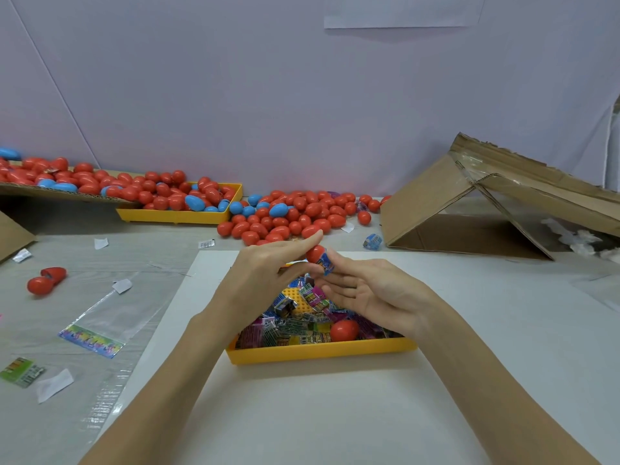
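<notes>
Above near yellow tray: red egg half pinched in left-hand grip, blue packet pinched by right-hand grip. Shell best steadied, packet pushed fully inside.

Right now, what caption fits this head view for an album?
Left hand pinches a red egg, right hand pinches a blue packet against it, above a yellow tray.

Packing/assembly workstation, not a home.
Bulk red and blue plastic eggs heaped on the table, yellow sorting trays, torn cardboard cartons, plain partition wall.
</notes>
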Available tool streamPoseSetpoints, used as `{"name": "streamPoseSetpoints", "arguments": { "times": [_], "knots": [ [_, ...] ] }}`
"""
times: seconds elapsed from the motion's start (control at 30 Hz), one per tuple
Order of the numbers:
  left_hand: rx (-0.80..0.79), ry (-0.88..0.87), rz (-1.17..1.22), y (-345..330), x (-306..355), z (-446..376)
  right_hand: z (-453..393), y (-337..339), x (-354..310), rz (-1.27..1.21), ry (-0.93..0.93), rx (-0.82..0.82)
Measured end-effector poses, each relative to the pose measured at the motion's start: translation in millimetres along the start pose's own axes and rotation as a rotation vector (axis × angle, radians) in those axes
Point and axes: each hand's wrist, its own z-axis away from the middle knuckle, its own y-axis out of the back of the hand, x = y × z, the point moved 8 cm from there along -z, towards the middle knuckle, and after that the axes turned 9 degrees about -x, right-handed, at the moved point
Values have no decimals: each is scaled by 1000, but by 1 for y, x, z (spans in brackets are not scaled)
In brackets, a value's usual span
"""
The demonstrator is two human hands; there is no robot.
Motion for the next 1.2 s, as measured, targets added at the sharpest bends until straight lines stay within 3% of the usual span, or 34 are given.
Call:
{"name": "streamPoseSetpoints", "arguments": {
  "times": [0.13,0.3,0.37,0.77,0.93,1.0,1.07,1.13,1.2],
  "knots": [
    [-7,-22,3,1,2,-1,-1,-3,7,-102,-52,-23],
    [108,149,487,-1,-3,-3,1,-11,8,-269,-106,-123],
    [111,185,557,-2,-6,-2,1,-14,9,-281,-112,-144],
    [88,88,377,4,-6,0,1,-16,7,-337,-86,-135],
    [73,83,416,2,-6,-1,-1,-12,1,-318,-19,-117],
    [51,120,490,-4,-8,-1,-3,-7,-3,-229,49,-73],
    [21,135,495,-8,-9,-1,-2,2,-13,67,173,52],
    [15,123,401,-6,-10,-1,6,11,-29,512,329,261],
    [13,87,213,-3,-9,1,11,8,-36,686,434,293]
  ]
}}
